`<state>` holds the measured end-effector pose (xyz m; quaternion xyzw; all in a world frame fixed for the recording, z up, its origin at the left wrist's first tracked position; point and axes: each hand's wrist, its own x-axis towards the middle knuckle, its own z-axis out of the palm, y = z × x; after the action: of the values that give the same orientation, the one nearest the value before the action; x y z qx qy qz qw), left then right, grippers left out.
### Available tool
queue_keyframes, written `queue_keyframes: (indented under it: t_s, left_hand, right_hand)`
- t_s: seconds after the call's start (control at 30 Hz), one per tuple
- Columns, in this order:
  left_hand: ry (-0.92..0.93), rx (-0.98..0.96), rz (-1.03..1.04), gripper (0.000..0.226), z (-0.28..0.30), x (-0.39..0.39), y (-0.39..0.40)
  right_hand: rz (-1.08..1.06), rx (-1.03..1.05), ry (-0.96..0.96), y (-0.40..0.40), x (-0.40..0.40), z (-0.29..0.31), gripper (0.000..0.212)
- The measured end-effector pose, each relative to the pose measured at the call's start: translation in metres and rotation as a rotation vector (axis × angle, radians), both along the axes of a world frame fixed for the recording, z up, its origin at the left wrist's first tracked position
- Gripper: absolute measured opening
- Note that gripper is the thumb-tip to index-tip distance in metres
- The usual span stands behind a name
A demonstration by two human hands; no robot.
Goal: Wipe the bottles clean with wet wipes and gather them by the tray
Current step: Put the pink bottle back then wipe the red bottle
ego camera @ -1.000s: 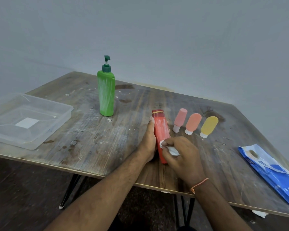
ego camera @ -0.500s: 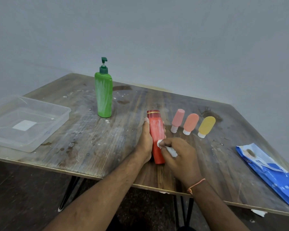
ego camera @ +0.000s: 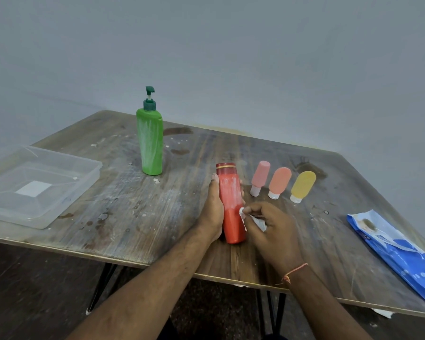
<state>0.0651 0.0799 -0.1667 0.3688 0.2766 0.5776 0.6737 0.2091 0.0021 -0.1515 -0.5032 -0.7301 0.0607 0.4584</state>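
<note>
A red bottle (ego camera: 231, 204) with white smears on its upper half lies near the table's front edge. My left hand (ego camera: 212, 212) grips it from the left side, fingertips showing on its far side. My right hand (ego camera: 270, 224) pinches a crumpled white wet wipe (ego camera: 245, 218) against the bottle's right side. A tall green pump bottle (ego camera: 150, 141), also smeared white, stands upright behind. Three small bottles lie in a row to the right: pink (ego camera: 260, 177), orange (ego camera: 279, 182), yellow (ego camera: 302, 186). A clear plastic tray (ego camera: 84, 182) sits at the left.
A blue wet-wipe pack (ego camera: 398, 251) lies at the table's right edge. The wooden table (ego camera: 138, 217) is stained and spotted with white flecks. A grey wall stands close behind it. Black table legs and dark floor show below the front edge.
My right hand with the wipe has slid up and then back down along the red bottle's side. My left hand has kept its grip, and the bottle's lower half now looks cleaner.
</note>
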Motion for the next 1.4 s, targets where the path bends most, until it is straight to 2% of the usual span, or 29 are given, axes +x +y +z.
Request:
queue_keyframes:
  t_s: [0.17, 0.3, 0.4, 0.5, 0.67, 0.87, 1.03, 1.2, 1.33, 1.4]
  left_hand:
    - [0.063, 0.014, 0.01, 0.079, 0.001, 0.0, -0.002]
    - [0.036, 0.012, 0.007, 0.08, 0.002, -0.001, -0.003]
    - [0.072, 0.029, 0.011, 0.078, 0.003, 0.0, -0.003]
    - [0.108, 0.023, 0.015, 0.076, 0.004, 0.001, -0.006]
    - [0.087, -0.021, 0.004, 0.077, 0.005, -0.002, -0.006]
    - [0.111, -0.023, 0.01, 0.077, 0.007, -0.001, -0.007]
    - [0.076, -0.043, 0.008, 0.079, 0.008, -0.002, -0.009]
    - [0.072, -0.044, -0.003, 0.076, 0.009, -0.001, -0.009]
    - [0.05, -0.051, -0.016, 0.075, 0.011, -0.003, -0.011]
    - [0.048, -0.056, -0.016, 0.076, 0.011, -0.003, -0.01]
  right_hand:
    - [-0.025, -0.059, 0.265, 0.004, -0.008, 0.006, 0.013]
    - [0.003, -0.056, 0.214, -0.003, -0.004, 0.003, 0.014]
    - [-0.015, -0.107, 0.243, 0.0, 0.001, 0.003, 0.014]
    - [-0.049, -0.07, 0.304, 0.005, -0.006, 0.01, 0.01]
    - [-0.01, -0.04, 0.213, 0.001, -0.007, 0.008, 0.01]
    - [-0.05, -0.037, 0.26, 0.006, -0.012, 0.016, 0.009]
    - [-0.008, -0.008, 0.112, 0.001, -0.008, 0.013, 0.012]
    - [-0.066, 0.01, 0.156, 0.004, -0.013, 0.018, 0.01]
    - [-0.013, 0.055, -0.03, -0.003, -0.013, 0.015, 0.015]
    - [-0.011, 0.035, -0.044, -0.002, -0.008, 0.015, 0.015]
